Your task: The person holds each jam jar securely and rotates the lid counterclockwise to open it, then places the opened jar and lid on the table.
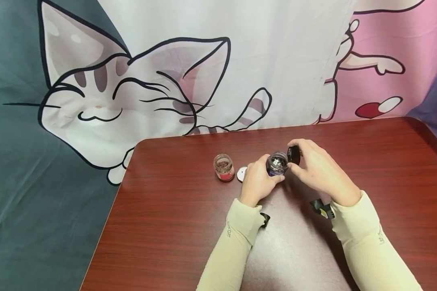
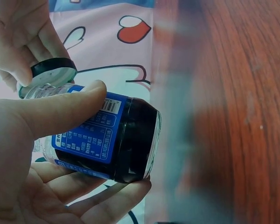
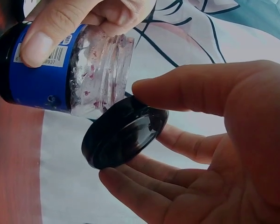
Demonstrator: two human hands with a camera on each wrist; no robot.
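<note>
My left hand [image 1: 258, 180] grips a glass jar [image 1: 278, 162] with a blue label [image 2: 91, 128], thumb on one side and fingers round the other. Dark contents fill the jar's lower part, and reddish specks cling to the clear glass near its mouth [image 3: 105, 77]. Between the thumb and fingertips of my right hand [image 1: 318, 167] is a black screw lid [image 3: 123, 133], pale on its inner side in the left wrist view. The lid is off the mouth, tilted close beside the rim.
Left of my left hand stands an uncapped glass jar [image 1: 224, 167] with a red label and brownish contents. A white round lid [image 1: 242, 173] lies between that jar and the hand. The reddish-brown table [image 1: 175, 218] ends at a cartoon-printed cloth [image 1: 295, 60] behind.
</note>
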